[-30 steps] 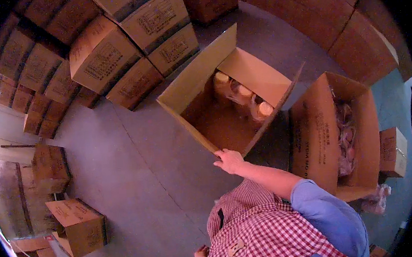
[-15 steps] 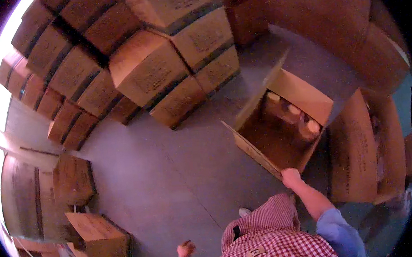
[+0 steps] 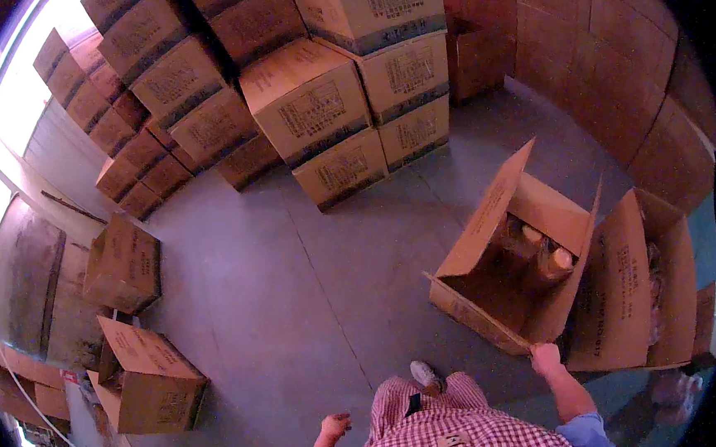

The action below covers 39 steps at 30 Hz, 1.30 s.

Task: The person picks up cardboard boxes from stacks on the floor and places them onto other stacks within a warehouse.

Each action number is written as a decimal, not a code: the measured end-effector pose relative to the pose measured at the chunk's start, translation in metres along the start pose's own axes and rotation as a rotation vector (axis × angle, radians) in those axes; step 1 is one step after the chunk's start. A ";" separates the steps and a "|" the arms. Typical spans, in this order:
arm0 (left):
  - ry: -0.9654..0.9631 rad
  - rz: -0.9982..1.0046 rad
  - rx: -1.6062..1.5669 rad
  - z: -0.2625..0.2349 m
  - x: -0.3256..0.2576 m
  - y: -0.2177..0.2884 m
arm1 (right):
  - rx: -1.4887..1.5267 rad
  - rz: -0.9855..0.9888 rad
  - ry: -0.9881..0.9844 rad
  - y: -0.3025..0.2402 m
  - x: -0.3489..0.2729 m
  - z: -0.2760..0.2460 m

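Small boxes [image 3: 138, 338]: 2 brown cartons at 8 o'clock on the grey floor [image 3: 313, 293].
Left hand [image 3: 336, 427]: at 6 o'clock, fingers loosely spread, holding nothing, near the checked shirt [image 3: 456, 433].
Stack [image 3: 307, 94]: sealed cartons at 11 to 12 o'clock.
Right hand [image 3: 545, 358]: at 5 o'clock, pinching a flap edge of the open carton [image 3: 511, 279].
Open carton: at 4 o'clock, with pale packets [image 3: 547, 256] inside.

Matt brown corrugated cardboard for the open box [image 3: 503, 280]; smooth, dull grey concrete floor [image 3: 295, 278]; soft checked woven cloth shirt [image 3: 456, 433].
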<state>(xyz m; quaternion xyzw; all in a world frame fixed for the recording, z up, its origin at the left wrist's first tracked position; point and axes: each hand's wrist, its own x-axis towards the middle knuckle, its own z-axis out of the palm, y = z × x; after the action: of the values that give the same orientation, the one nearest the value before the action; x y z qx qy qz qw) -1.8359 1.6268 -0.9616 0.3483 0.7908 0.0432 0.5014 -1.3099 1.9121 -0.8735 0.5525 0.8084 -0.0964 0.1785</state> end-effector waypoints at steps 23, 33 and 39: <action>-0.053 -0.245 -0.843 -0.206 0.080 -0.052 | 0.278 0.583 -0.057 -0.077 0.045 -0.066; 0.146 -0.107 -0.879 -0.384 0.228 0.048 | 1.636 0.348 -0.352 -0.259 0.283 -0.184; 0.155 -0.004 -0.849 -0.492 0.302 0.111 | 1.722 0.168 -0.617 -0.317 0.462 -0.241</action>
<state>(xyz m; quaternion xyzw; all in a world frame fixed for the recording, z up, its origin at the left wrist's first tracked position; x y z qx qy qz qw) -2.2616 2.0277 -0.9030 0.1051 0.7389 0.3899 0.5394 -1.7984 2.2770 -0.8477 0.5016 0.3312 -0.7952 -0.0803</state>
